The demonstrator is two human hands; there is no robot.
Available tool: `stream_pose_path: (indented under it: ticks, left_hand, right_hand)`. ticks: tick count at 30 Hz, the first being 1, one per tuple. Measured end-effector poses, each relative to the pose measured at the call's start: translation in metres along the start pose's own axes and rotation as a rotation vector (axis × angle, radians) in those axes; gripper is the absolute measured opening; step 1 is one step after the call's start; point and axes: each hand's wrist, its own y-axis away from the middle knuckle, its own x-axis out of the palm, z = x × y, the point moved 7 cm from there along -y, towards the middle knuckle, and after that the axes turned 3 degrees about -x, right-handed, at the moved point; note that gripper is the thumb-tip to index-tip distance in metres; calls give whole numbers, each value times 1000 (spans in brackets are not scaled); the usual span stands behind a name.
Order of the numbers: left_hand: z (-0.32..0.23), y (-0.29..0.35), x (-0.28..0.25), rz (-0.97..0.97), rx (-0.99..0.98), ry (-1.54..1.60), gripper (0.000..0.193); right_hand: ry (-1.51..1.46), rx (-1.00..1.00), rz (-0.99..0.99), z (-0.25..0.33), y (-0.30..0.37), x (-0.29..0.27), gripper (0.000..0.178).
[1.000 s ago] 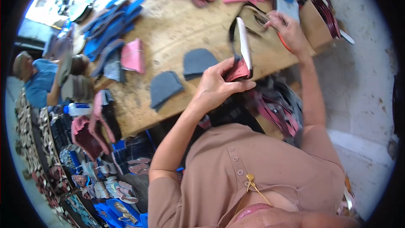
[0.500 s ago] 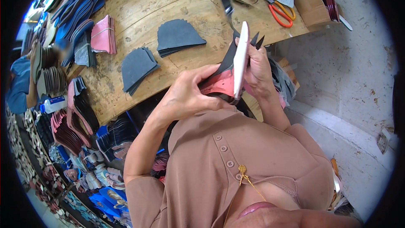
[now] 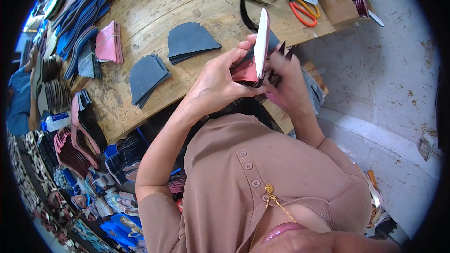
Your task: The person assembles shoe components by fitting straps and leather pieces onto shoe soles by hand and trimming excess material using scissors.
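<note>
I see a worn, pale wooden table [image 3: 154, 4] and, at its near edge, a white-soled, pink-lined footwear piece with a black upper [image 3: 261, 42] held up between the hands. I judge it part-made: sole and upper look joined, but pointed black tips [image 3: 288, 52] jut out unfinished. The left hand [image 3: 211, 77] grips the upper; the right hand [image 3: 294, 82] is blurred, so I cannot tell whether its fingers grip. Flat blue-grey cut sheets [image 3: 193, 41] lie apart in two stacks, seemingly unused, and orange-and-yellow-handled metal scissors [image 3: 305, 14] rest idle.
</note>
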Motion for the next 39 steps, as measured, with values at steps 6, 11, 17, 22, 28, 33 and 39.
stream_pose_path:
  ticks: [6, 11, 17, 22, 28, 33, 39]
  left_hand:
    - [-30, 10, -2, 122, 22, -284, 43]
    - [-19, 12, -4, 154, 35, -547, 48]
    - [-27, 0, 0, 86, 279, -344, 64]
    - [9, -8, -10, 24, 239, -543, 73]
    - [19, 6, -29, 60, 82, -413, 68]
    - [12, 24, -28, 95, 101, -426, 71]
    - [10, 26, -27, 182, 108, -540, 73]
  right_hand:
    - [-70, -109, -259, -11, -23, -36, 14]
    - [115, -174, -227, 13, -14, -38, 14]
    - [24, -109, -45, 9, -37, -37, 12]
    - [641, -306, -6, -29, -56, -53, 40]
    - [263, 240, 218, -47, -15, -23, 45]
    - [-115, 291, 321, -49, -15, 1, 28]
    - [-94, 328, 391, -61, -16, -9, 25]
